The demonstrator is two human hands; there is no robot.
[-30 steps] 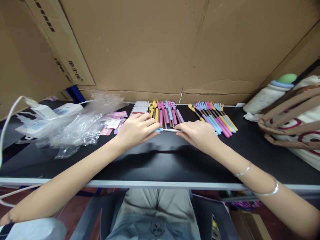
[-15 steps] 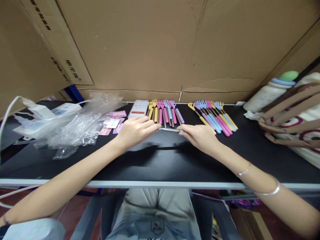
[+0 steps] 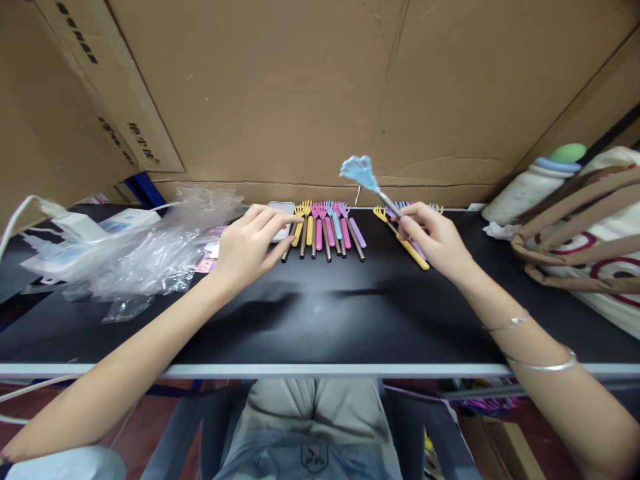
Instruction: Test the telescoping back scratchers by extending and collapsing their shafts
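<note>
Back scratcher, blue one (image 3: 369, 181): where's it at?

> Off the worktop (image 3: 320, 313), in the air between the two rows. Left to right: crumpled plastic bags (image 3: 145, 250) far left, nothing touching them. Left hand (image 3: 247, 243) open, fingers stretched flat, holding nothing. Its fingertips are over the phone (image 3: 280, 207) and the left end of the left row (image 3: 327, 230). Contact or hover, can't tell.

Right side?

> Right hand (image 3: 435, 237) closed on the blue one's handle, claw end tilted up and to the left. Right row (image 3: 416, 255) mostly hidden under that hand, one yellow piece sticking out. Bottle (image 3: 530, 190) and tote bag (image 3: 590, 247) far right, well apart from the rows.

Step?

> Looks like sorting into rows, one piece mid-carry. My read: setting it down calls for the claw end pointing away like the rest, the handle parallel to its neighbours, and a free slot reached without knocking the row.
</note>
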